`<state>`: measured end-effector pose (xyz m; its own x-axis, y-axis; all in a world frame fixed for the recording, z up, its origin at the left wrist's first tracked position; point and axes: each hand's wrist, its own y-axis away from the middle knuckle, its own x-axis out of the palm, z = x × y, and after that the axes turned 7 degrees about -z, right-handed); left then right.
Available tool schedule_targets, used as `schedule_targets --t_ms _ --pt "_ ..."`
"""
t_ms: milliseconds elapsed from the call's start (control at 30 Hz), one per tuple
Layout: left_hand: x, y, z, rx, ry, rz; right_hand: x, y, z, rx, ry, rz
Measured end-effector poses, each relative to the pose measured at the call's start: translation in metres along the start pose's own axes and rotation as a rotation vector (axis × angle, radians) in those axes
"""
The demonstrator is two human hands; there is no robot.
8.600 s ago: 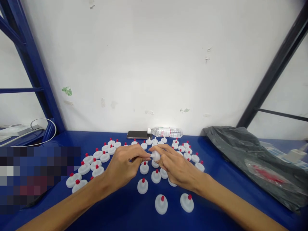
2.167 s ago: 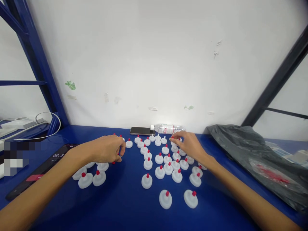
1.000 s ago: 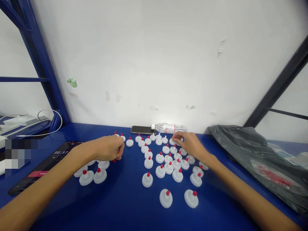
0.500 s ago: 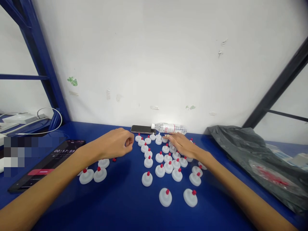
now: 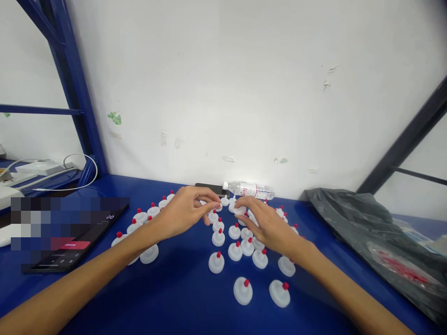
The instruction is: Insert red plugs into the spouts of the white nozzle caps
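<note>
My right hand (image 5: 268,225) has its thumb and fingers closed around a white nozzle cap (image 5: 240,210), a round disc with a ribbed side. My left hand (image 5: 192,208) pinches thumb and forefinger together just left of it; what lies between the fingertips is too small to make out. On the blue table stand several white nozzle caps with red tips (image 5: 235,251), grouped in the middle and right. More red-tipped caps (image 5: 141,217) stand on the left, partly behind my left forearm. At the back, a white cap without a red tip (image 5: 225,201) stands upright.
A clear plastic bottle (image 5: 249,190) lies along the wall beside a dark phone (image 5: 206,188). A larger phone (image 5: 78,242) with a lit screen lies at the left. On the right is a dark plastic bag (image 5: 352,218), with a clear bag of red pieces (image 5: 401,267) on it.
My left hand has moved right, from a closed fist to a fingertip pinch. My right hand has drawn its fingers round a white nozzle cap. The view has shifted slightly.
</note>
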<state>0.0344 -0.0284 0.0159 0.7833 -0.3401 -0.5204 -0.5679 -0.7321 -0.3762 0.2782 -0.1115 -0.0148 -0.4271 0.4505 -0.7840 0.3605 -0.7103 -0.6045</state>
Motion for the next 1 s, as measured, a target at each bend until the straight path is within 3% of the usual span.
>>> schedule_targets --t_ms 300,433,1000 --pt "0.024 0.008 0.005 0.019 0.159 0.009 0.005 0.005 0.012 -0.038 -0.035 -0.041" --pt "0.024 0.009 0.004 0.016 0.132 -0.043 0.004 0.005 0.013 -0.039 -0.074 -0.076" --pt "0.02 0.01 0.001 -0.015 0.062 0.024 0.004 0.006 0.017 -0.037 -0.068 -0.059"
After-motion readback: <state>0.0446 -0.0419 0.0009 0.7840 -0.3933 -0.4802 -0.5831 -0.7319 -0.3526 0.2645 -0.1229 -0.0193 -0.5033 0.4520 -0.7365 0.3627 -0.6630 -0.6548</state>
